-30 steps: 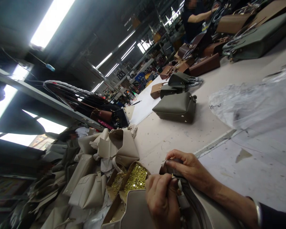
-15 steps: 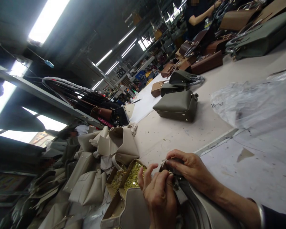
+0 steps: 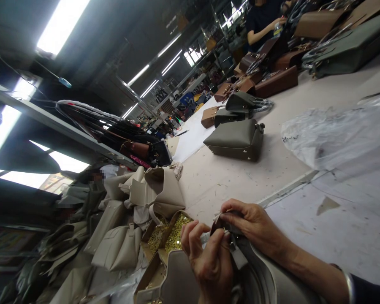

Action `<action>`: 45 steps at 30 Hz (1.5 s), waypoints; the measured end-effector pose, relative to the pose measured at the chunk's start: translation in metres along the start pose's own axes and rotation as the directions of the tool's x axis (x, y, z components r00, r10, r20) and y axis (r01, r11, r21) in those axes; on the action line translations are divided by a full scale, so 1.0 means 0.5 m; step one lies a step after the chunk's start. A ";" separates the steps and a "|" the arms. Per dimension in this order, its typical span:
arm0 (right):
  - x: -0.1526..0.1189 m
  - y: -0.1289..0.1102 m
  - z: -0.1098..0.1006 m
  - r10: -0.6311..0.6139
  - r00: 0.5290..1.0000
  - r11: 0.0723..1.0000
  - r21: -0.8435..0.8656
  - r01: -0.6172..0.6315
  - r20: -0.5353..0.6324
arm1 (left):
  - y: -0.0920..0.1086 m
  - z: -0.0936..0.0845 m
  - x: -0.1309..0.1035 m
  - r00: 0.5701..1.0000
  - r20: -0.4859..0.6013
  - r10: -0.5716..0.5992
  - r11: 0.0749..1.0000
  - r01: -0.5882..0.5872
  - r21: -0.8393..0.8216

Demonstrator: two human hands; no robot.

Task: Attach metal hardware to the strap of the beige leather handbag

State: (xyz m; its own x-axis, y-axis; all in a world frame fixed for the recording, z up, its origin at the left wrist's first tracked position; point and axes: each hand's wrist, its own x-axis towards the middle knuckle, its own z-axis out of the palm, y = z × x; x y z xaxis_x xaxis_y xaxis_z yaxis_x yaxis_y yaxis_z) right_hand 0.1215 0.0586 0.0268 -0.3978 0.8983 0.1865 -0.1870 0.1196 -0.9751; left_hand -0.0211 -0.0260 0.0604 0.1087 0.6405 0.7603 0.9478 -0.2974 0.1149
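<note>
A light grey-beige handbag (image 3: 286, 276) lies open in front of me at the bottom, its dark inside facing up. My right hand (image 3: 253, 223) is closed on the bag's upper edge, thumb and fingers pinching the material. Just left of it, my left hand (image 3: 205, 261) has thumb and index finger pressed together at the same edge. A tiny shiny spot shows by those fingertips, too small to name. Below the fingers hangs a pale tab (image 3: 238, 256) inside the opening. Beside my left hand stand cardboard boxes (image 3: 152, 270) holding small gold-coloured metal pieces (image 3: 176, 231).
Several beige handbags (image 3: 117, 249) are heaped to the left of the boxes. An olive-grey handbag (image 3: 236, 139) sits farther along the table (image 3: 215, 185). Clear plastic sheeting (image 3: 329, 135) lies at right. Brown and green bags (image 3: 277, 82) and a co-worker (image 3: 256, 29) are at the far end.
My left hand's outer fingers have curled in somewhat and its fingertips shifted slightly at the bag's edge. My right hand keeps its hold. The co-worker's arm has lowered.
</note>
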 end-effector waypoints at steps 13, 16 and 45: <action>-0.002 0.002 0.003 0.043 0.999 0.996 0.072 -0.043 -0.006 | -0.026 0.008 -0.012 0.949 0.187 -0.255 0.939 0.288 -0.186; -0.003 0.006 0.006 0.060 0.998 0.990 0.128 -0.057 -0.023 | -0.015 0.010 -0.009 0.961 0.170 -0.217 0.959 0.242 -0.147; -0.010 0.020 0.019 0.143 0.989 0.937 0.327 -0.127 -0.026 | -0.017 0.027 -0.024 0.981 0.072 -0.180 0.967 0.190 -0.169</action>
State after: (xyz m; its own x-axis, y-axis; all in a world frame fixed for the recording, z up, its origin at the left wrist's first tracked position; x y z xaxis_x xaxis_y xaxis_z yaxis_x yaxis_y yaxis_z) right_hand 0.1132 0.0511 0.0174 -0.3967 0.9170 0.0417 -0.4180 -0.1400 -0.8976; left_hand -0.0263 -0.0217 0.0416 -0.0425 0.7327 0.6793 0.8868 -0.2854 0.3634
